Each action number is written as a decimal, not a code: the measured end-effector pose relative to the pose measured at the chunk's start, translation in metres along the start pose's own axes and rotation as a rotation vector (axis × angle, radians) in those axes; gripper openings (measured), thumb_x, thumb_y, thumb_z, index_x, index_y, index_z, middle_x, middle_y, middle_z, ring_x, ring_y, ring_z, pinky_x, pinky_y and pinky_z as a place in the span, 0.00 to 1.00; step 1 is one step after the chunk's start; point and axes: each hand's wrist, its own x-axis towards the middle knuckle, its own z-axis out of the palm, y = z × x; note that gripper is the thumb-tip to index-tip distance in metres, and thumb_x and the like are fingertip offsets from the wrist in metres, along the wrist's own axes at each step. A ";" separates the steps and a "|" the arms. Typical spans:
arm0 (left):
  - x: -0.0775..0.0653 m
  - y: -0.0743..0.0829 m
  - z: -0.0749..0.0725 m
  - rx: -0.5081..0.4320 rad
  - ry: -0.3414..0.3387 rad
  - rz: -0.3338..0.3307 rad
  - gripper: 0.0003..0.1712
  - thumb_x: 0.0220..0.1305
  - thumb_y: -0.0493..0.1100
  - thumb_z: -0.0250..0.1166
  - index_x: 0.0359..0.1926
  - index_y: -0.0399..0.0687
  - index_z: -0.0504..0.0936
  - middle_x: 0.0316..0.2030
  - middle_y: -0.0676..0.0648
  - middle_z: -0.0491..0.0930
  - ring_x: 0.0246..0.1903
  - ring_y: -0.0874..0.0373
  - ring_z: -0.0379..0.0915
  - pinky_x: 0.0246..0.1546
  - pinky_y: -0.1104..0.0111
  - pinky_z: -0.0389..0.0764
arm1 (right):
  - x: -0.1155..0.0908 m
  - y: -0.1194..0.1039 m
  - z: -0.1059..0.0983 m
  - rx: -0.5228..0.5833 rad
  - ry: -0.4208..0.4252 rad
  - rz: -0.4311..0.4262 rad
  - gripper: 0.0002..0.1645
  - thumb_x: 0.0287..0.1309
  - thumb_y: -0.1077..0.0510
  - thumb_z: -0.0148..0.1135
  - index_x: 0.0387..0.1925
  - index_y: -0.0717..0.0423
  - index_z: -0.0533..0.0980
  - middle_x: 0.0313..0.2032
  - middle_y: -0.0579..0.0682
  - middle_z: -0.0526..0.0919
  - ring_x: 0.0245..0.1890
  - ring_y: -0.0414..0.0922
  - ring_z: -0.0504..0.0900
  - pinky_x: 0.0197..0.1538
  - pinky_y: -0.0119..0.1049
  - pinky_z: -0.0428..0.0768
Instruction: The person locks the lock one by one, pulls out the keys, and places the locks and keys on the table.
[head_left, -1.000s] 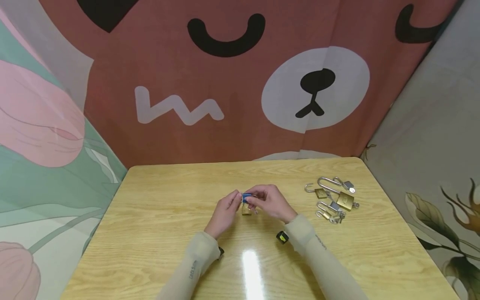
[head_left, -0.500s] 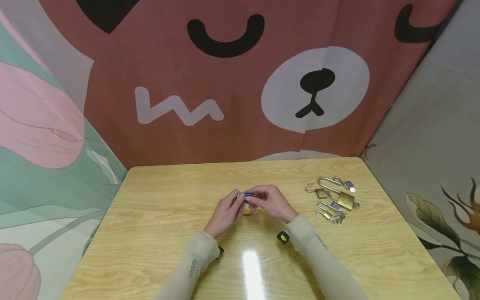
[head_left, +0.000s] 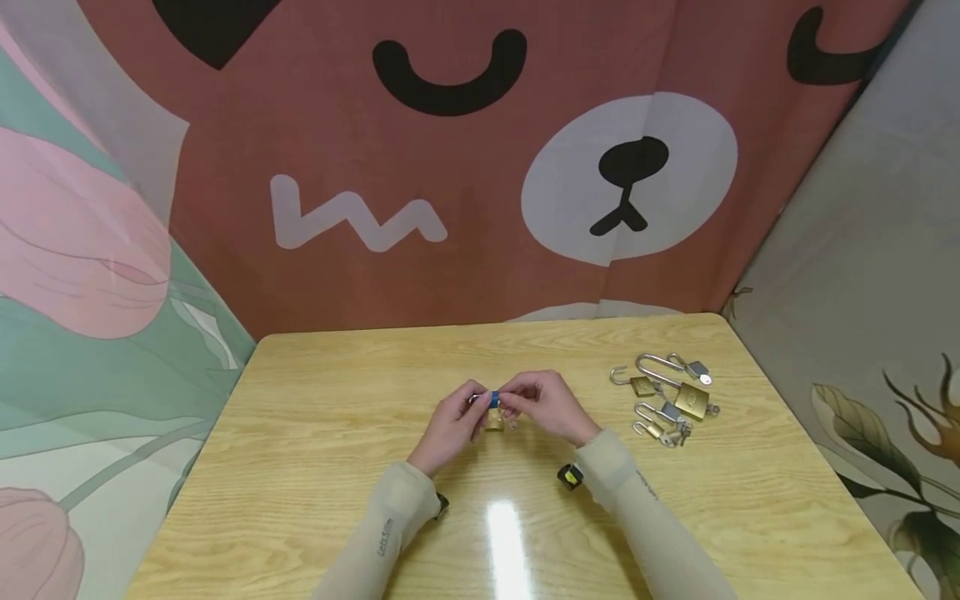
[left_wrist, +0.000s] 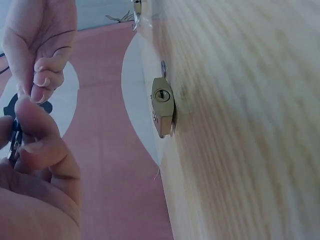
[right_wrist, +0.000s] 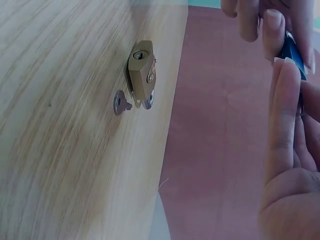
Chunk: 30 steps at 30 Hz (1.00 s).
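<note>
Padlock (head_left: 494, 400) with a blue body is clamped between two sets of fingertips, the left hand (head_left: 452, 423) curled round its silver shackle (left_wrist: 15, 142) end and the right hand (head_left: 552, 409) pinching the blue body with thumb and fingers. It is held in the air, over the middle of the desk (head_left: 322, 467). Just below, on the desktop, rests a brass padlock (right_wrist: 142, 70), its keyhole showing, with a key (right_wrist: 120, 103) just beside it. Beige sleeves (head_left: 609, 468) reach in from the near side. Well apart, toward the desk's far right corner and right edge, lie a large brass padlock (head_left: 692, 401), two small brass padlocks (head_left: 642, 386) and two grey padlocks (head_left: 697, 371), shackles open where visible, keys among them
</note>
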 end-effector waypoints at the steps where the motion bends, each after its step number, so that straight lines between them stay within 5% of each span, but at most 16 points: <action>1: 0.001 -0.001 0.001 0.009 0.001 0.009 0.17 0.76 0.54 0.49 0.40 0.47 0.75 0.27 0.34 0.75 0.16 0.60 0.66 0.15 0.71 0.72 | 0.001 0.005 0.000 -0.005 0.004 0.001 0.07 0.63 0.64 0.62 0.38 0.62 0.84 0.31 0.66 0.87 0.29 0.56 0.85 0.33 0.42 0.88; 7: 0.005 0.000 0.003 0.064 0.016 0.048 0.16 0.76 0.52 0.49 0.39 0.47 0.75 0.23 0.42 0.74 0.15 0.59 0.66 0.14 0.72 0.71 | 0.005 0.025 -0.008 0.008 -0.014 0.048 0.07 0.63 0.57 0.63 0.37 0.56 0.84 0.34 0.65 0.87 0.30 0.51 0.86 0.38 0.55 0.87; 15: 0.000 -0.004 -0.015 0.083 0.083 0.010 0.13 0.77 0.51 0.48 0.38 0.51 0.75 0.21 0.45 0.72 0.16 0.57 0.67 0.16 0.57 0.77 | -0.003 0.035 -0.045 0.072 0.099 0.091 0.10 0.62 0.61 0.63 0.41 0.64 0.83 0.38 0.72 0.85 0.34 0.55 0.86 0.41 0.51 0.87; 20: -0.002 -0.003 -0.021 0.069 0.069 0.001 0.14 0.76 0.52 0.48 0.39 0.52 0.75 0.23 0.45 0.72 0.17 0.56 0.68 0.17 0.59 0.77 | -0.002 0.037 -0.048 0.087 0.074 0.124 0.14 0.59 0.58 0.67 0.44 0.62 0.84 0.43 0.72 0.84 0.40 0.63 0.84 0.46 0.54 0.85; 25: -0.004 0.000 -0.019 0.062 0.073 -0.018 0.13 0.76 0.51 0.49 0.39 0.50 0.75 0.23 0.45 0.72 0.17 0.57 0.68 0.18 0.61 0.77 | 0.002 0.043 -0.041 -0.039 0.086 0.165 0.11 0.55 0.55 0.71 0.40 0.54 0.87 0.41 0.61 0.88 0.37 0.54 0.86 0.46 0.53 0.86; 30: -0.010 0.022 -0.018 0.056 0.079 -0.031 0.14 0.77 0.44 0.49 0.39 0.39 0.75 0.23 0.39 0.72 0.17 0.52 0.67 0.20 0.52 0.78 | 0.009 0.050 -0.037 -0.177 0.116 0.177 0.09 0.50 0.56 0.75 0.36 0.53 0.88 0.35 0.51 0.89 0.32 0.43 0.84 0.38 0.44 0.86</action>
